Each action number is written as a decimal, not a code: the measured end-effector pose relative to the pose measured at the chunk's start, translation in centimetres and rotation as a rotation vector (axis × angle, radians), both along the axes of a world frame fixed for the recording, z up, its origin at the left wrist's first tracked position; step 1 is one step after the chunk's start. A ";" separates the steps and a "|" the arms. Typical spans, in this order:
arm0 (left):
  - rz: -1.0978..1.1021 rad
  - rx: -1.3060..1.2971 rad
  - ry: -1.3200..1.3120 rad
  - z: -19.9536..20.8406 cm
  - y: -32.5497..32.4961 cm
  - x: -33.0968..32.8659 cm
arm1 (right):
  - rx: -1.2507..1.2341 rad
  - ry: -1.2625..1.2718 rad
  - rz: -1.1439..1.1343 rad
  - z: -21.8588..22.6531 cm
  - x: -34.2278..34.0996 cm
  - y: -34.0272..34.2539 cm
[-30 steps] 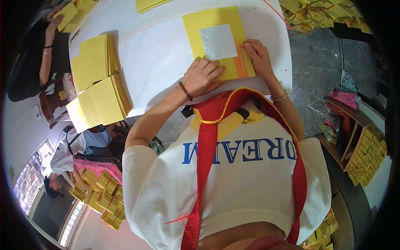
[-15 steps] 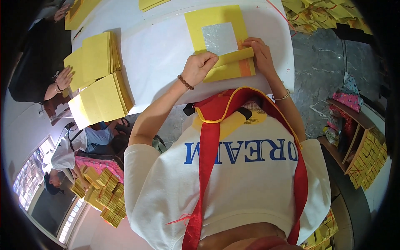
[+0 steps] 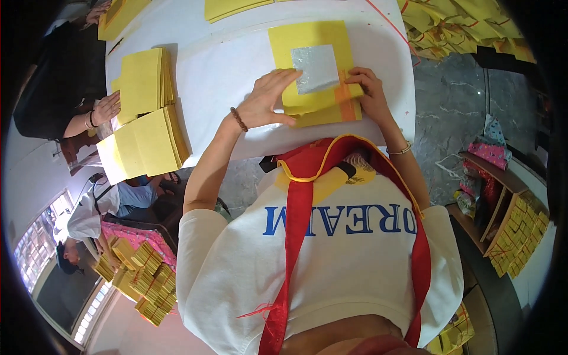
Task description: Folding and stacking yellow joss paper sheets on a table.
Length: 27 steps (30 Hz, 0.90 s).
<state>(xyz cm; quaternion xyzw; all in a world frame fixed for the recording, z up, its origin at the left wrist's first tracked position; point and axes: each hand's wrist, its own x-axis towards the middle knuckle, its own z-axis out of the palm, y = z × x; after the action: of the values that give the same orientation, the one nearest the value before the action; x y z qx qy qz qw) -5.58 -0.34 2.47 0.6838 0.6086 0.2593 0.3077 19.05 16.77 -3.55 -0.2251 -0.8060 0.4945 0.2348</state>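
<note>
A yellow paper sheet (image 3: 278, 41) with a silver square (image 3: 319, 71) and an orange strip (image 3: 348, 111) lies on the white table in front of me. Its near part is folded over or lifted, and that edge is blurred. My left hand (image 3: 266, 100) is open at the sheet's left side, thumb apart, fingertips reaching to the silver square and nothing gripped. At the right edge, my right hand (image 3: 371, 92) has its fingers curled over the folded part of the paper, holding it.
Two stacks of yellow paper (image 3: 142, 142) stand at the table's (image 3: 219, 77) left, where another person's hand (image 3: 106, 107) touches one. More yellow paper lies at the far edge. Bundled yellow paper (image 3: 461, 23) is piled at the far right. A second person sits lower left beside bundles (image 3: 148, 278).
My left hand has let go of the rolled near edge, opened and moved left. The rolled part has flattened somewhat. My right hand stays at the right edge.
</note>
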 end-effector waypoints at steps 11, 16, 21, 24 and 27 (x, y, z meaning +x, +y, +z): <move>0.278 0.120 -0.115 -1.0 -2.7 1.0 | 0.241 -0.148 0.194 4.9 0.9 -1.2; 0.585 0.047 -0.244 -1.9 -2.4 3.3 | -0.268 -0.242 -0.019 4.3 0.1 -2.6; 0.758 -0.170 -0.240 -1.9 0.3 2.8 | -0.433 -0.077 -0.293 3.2 -2.0 -3.6; 0.806 -0.072 -0.220 -3.0 1.2 2.8 | -0.435 -0.008 -0.386 3.7 -2.6 -3.7; 0.834 -0.134 -0.137 -2.9 1.7 2.9 | -0.248 -0.150 -0.362 3.0 -2.5 -3.2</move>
<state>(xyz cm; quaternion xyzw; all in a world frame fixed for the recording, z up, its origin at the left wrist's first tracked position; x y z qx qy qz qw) -2.67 1.40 -0.41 0.3386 0.8267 0.3663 0.2602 16.58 13.57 -0.54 -0.4294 -0.7006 0.5215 0.2298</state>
